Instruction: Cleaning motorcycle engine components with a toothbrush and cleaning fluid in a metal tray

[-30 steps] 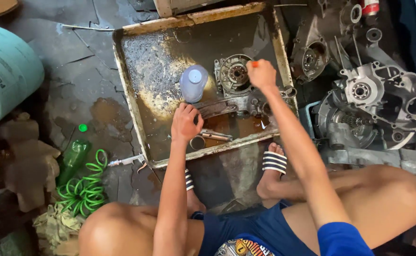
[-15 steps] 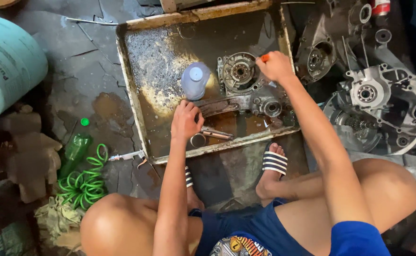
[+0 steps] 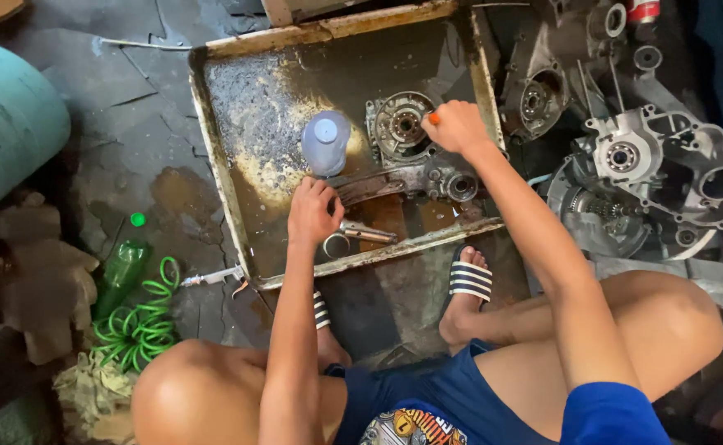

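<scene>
A rusty, oily metal tray [image 3: 229, 198] lies on the ground in front of me. In it rests a dirty engine crankcase half [image 3: 407, 148] with a round bearing seat. My left hand [image 3: 312, 210] presses down on the near end of that part, next to a metal socket tool [image 3: 357, 235] and just below an upright pale blue plastic bottle [image 3: 325, 142]. My right hand [image 3: 456, 125] is closed around a tool with an orange handle tip [image 3: 434, 118], held against the crankcase's round seat.
More engine cases and gears [image 3: 650, 177] are piled to the right of the tray. A green bottle [image 3: 121, 268], a coiled green hose [image 3: 143, 317] and an air nozzle lie at the left, with a large pale teal container [image 3: 7, 124] beyond. My sandalled feet [image 3: 468, 284] rest by the tray's near edge.
My right hand has shifted along the crankcase onto its round seat, still with the orange-tipped tool. My left hand has stayed on the part's near end.
</scene>
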